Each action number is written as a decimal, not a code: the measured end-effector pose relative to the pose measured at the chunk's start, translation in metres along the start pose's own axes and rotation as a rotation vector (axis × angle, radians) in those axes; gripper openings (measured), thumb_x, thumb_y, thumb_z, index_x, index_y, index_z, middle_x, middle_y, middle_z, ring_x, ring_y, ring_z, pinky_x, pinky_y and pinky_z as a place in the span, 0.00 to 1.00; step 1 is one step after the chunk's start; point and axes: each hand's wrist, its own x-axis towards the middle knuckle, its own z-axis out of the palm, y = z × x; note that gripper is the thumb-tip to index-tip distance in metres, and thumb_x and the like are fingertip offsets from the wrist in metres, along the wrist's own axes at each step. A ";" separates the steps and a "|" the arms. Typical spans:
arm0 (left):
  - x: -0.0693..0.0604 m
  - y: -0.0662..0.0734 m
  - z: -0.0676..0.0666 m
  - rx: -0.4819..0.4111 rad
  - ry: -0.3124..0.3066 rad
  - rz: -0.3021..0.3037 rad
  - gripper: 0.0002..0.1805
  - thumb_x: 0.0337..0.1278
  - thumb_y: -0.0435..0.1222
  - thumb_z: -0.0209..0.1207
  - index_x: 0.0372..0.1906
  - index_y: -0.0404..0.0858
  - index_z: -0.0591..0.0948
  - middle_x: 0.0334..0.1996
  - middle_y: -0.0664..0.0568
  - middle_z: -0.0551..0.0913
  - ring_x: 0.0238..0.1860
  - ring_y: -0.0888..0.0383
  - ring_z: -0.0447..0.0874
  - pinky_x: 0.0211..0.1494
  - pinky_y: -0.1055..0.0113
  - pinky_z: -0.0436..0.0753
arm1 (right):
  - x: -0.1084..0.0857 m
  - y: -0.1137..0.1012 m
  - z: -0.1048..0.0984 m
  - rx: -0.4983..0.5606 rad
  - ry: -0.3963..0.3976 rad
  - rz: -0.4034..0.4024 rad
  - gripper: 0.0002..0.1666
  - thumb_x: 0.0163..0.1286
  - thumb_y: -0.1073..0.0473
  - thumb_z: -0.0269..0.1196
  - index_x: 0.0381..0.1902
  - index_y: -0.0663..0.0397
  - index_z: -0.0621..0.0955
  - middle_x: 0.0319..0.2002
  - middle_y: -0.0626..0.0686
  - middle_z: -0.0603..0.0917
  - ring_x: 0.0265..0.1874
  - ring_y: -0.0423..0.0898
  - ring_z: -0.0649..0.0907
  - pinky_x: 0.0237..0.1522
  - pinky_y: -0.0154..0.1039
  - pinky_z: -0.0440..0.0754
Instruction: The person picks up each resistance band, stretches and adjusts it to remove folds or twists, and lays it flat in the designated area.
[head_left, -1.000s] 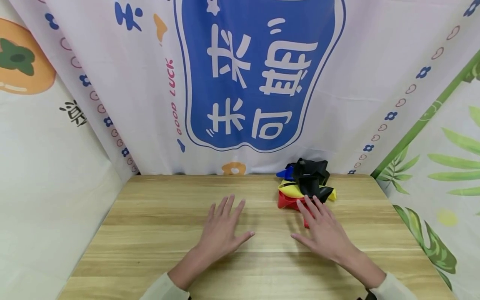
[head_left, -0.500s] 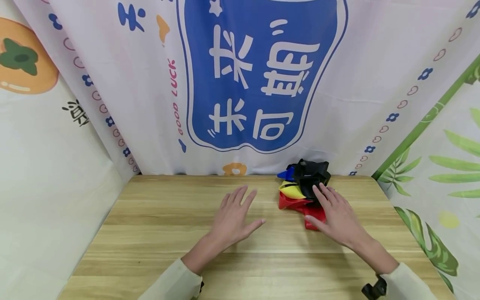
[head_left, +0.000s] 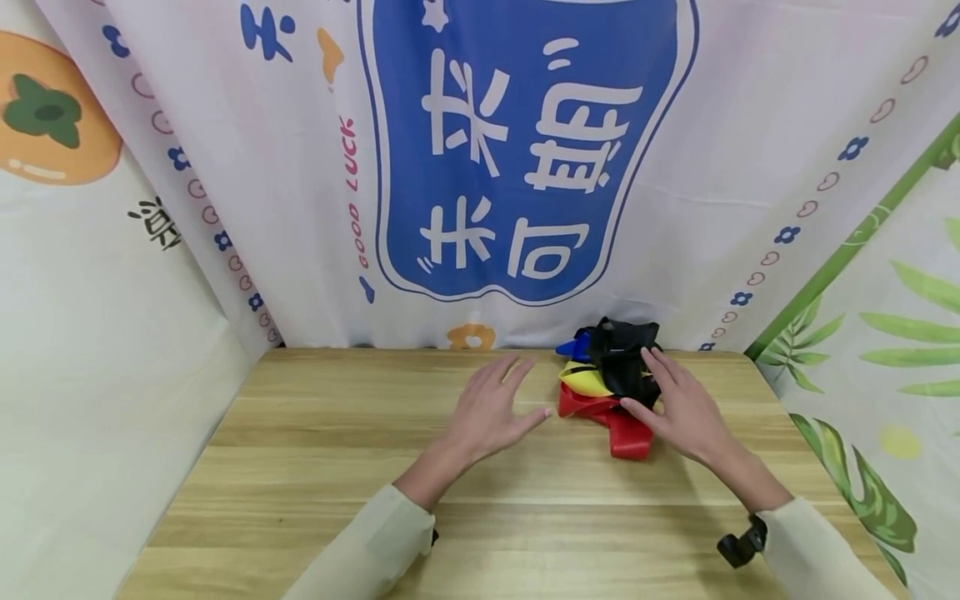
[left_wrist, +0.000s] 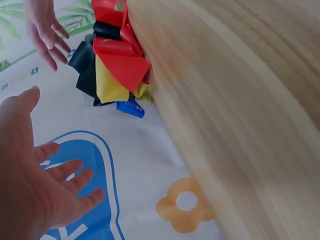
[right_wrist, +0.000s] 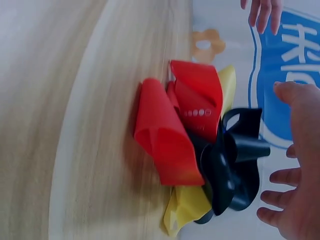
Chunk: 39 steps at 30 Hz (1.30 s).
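Observation:
A crumpled pile of flat bands lies near the table's back edge, right of centre: a black band (head_left: 624, 354) on top, a yellow band (head_left: 585, 380), a red band (head_left: 630, 435) toward the front and a bit of blue band (head_left: 576, 347) at the back. My right hand (head_left: 692, 417) is over the pile's right side, fingers spread and holding nothing; in the right wrist view a gap shows between the fingers and the black band (right_wrist: 245, 150). My left hand (head_left: 487, 412), spread and empty, hovers left of the pile, apart from it.
The wooden table (head_left: 337, 467) meets a printed white curtain (head_left: 315, 208) along its back edge. Printed cloth also hangs at the left and right sides. A small black device (head_left: 742, 546) is strapped at my right wrist.
Both hands have moved to the right and slightly away from me, the left one closer to the pile. More of the red band is uncovered. The pile has stayed in place.

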 end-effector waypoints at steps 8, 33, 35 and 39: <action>0.021 0.007 0.007 -0.058 0.043 0.004 0.42 0.68 0.63 0.61 0.80 0.48 0.69 0.78 0.47 0.70 0.76 0.47 0.71 0.77 0.43 0.71 | 0.016 0.020 0.003 0.124 -0.049 0.103 0.57 0.75 0.34 0.65 0.83 0.64 0.57 0.79 0.72 0.61 0.75 0.74 0.64 0.73 0.73 0.63; 0.080 0.036 0.047 -0.221 -0.003 -0.045 0.36 0.71 0.54 0.65 0.78 0.49 0.72 0.74 0.53 0.77 0.71 0.54 0.77 0.71 0.58 0.79 | 0.054 0.084 0.025 0.759 -0.042 0.367 0.49 0.83 0.43 0.59 0.87 0.55 0.49 0.79 0.70 0.65 0.77 0.66 0.68 0.75 0.50 0.72; 0.083 0.038 0.051 -0.225 -0.013 -0.049 0.36 0.71 0.54 0.65 0.78 0.50 0.72 0.74 0.53 0.76 0.72 0.54 0.77 0.72 0.58 0.79 | 0.055 0.087 0.026 0.773 -0.033 0.369 0.49 0.82 0.43 0.59 0.87 0.54 0.50 0.78 0.69 0.66 0.76 0.65 0.69 0.69 0.35 0.76; 0.087 0.043 0.056 -0.232 -0.025 -0.071 0.35 0.71 0.54 0.65 0.78 0.51 0.73 0.74 0.53 0.76 0.72 0.54 0.76 0.72 0.57 0.78 | 0.056 0.089 0.030 0.812 -0.005 0.373 0.48 0.81 0.44 0.61 0.86 0.53 0.52 0.77 0.69 0.68 0.69 0.51 0.77 0.55 0.20 0.78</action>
